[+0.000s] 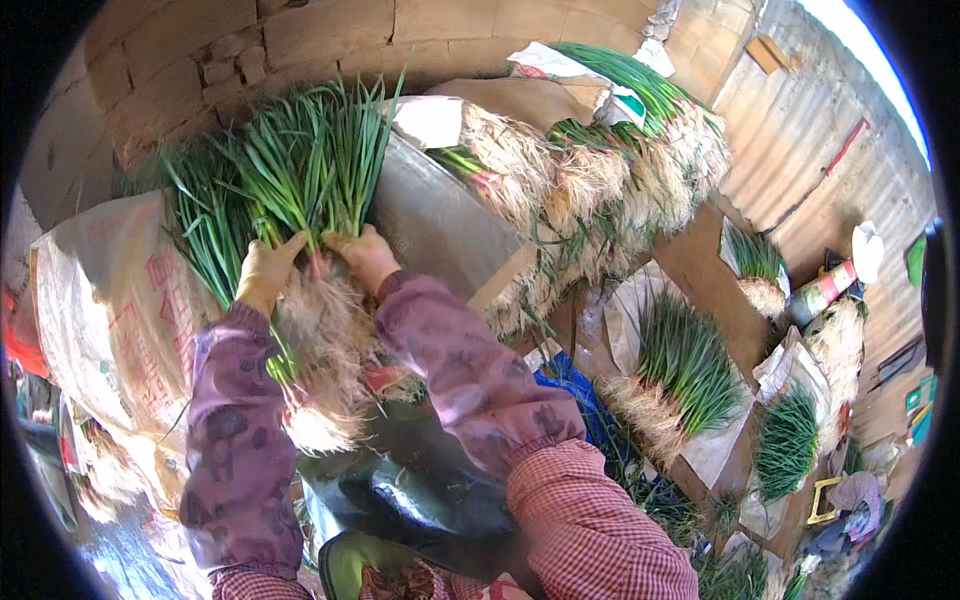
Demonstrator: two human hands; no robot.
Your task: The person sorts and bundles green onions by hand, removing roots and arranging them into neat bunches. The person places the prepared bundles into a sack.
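A thick bunch of spring onions [305, 165] is held between my two hands, its green leaves pointing away from me. Its pale, tangled roots [325, 315] hang toward my lap. My left hand [265, 272] is closed around the bunch's left side at the stem bases. On the other side my right hand [365, 257] grips the stems, thumb toward the middle. More green leaves [195, 220] lie just left of the bunch, partly on a white printed sack [115, 290]. Purple patterned sleeves cover both forearms.
Stacked spring onions [620, 185] lie roots outward at the back right, beside a grey sheet-covered surface [440, 215]. Other bunches [690, 365] rest on sacking on the floor to the right. Brick wall [330, 35] stands behind; a dark, shiny apron [420, 480] covers my lap.
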